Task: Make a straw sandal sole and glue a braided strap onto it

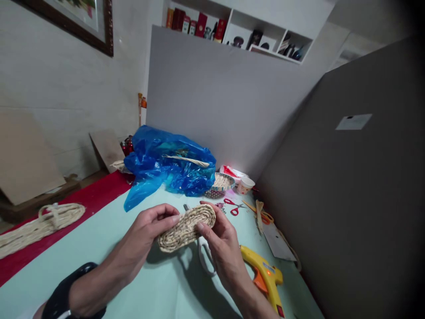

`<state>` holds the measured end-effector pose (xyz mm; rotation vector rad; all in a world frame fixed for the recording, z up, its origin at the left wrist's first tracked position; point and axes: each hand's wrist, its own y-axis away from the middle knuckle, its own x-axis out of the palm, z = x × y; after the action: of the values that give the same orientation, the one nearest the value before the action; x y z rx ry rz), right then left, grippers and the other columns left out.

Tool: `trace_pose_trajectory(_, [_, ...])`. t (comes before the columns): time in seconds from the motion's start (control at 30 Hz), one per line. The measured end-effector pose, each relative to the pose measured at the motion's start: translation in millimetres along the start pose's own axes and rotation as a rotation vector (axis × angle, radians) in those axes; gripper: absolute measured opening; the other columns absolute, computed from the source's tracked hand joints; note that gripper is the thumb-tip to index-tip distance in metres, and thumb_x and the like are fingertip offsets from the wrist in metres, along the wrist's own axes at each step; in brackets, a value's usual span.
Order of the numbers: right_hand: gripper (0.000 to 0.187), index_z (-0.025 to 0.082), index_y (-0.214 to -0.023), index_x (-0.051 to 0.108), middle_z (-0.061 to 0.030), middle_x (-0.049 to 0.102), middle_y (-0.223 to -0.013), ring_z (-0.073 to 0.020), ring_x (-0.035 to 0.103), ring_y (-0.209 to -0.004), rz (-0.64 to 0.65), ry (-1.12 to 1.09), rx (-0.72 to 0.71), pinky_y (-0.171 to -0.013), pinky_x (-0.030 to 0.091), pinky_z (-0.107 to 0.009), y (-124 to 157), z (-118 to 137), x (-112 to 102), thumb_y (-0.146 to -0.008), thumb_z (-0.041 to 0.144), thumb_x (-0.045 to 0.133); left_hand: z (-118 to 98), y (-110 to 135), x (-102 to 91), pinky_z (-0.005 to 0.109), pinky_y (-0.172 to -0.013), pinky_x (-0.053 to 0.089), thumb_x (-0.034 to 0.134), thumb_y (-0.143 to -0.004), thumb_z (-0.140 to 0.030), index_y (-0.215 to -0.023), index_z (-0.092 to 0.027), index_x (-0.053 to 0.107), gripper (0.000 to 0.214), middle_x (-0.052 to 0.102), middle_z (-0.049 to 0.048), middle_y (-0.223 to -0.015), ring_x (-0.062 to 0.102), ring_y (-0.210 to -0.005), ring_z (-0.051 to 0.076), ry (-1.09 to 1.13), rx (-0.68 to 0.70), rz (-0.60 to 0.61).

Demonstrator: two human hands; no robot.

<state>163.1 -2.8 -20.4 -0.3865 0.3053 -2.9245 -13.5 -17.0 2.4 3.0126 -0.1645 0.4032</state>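
Between my hands, raised over the pale green table cover, is an oval coil of braided straw (pixel 186 229), tilted so its spiral face shows. My left hand (pixel 156 226) pinches its upper left edge, thumb on the face and fingers behind. On the right end, my right hand (pixel 221 237) grips it with the thumb pressed on the front and the fingers hidden behind. Close to my right wrist lies a yellow glue gun (pixel 265 274) with an orange trigger and a lit orange light. A white ring-shaped thing (pixel 206 257) is partly hidden behind my right hand.
A blue plastic bag (pixel 172 164) is heaped at the back, beside a round woven basket (pixel 223 182) and a paper cup (pixel 245 185). Red-handled scissors (pixel 234 207) lie beyond my right hand. Braided straw (pixel 49 223) rests at the left. Grey panels (pixel 212 102) enclose the back and right.
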Motion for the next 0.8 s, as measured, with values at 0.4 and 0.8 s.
trace_pose_trajectory(0.4, [0.040, 0.023, -0.118, 0.061, -0.0034, 0.069, -0.107, -0.0201, 0.062, -0.098, -0.025, 0.071, 0.001, -0.086, 0.050, -0.031, 1.8, -3.5, -2.7, -0.081, 0.028, 0.076, 7.4, -8.0, -4.7, 0.033, -0.068, 0.048, 0.078, -0.068, -0.036, -0.072, -0.021, 0.076, 0.016, 0.074, 0.0053, -0.075, 0.064, -0.071, 0.024, -0.204, 0.066, -0.047])
trace_pose_trajectory(0.8, [0.040, 0.021, -0.115, 0.055, -0.0019, 0.073, -0.091, -0.0169, 0.066, -0.080, -0.104, 0.108, 0.033, -0.073, 0.053, -0.027, 12.2, -2.8, 9.8, -0.081, 0.029, 0.075, 17.5, 0.2, 1.7, 0.038, -0.076, 0.045, 0.067, -0.076, -0.030, -0.074, -0.032, 0.084, 0.017, 0.081, 0.0037, -0.079, 0.070, -0.077, 0.029, -0.607, 0.358, -0.210])
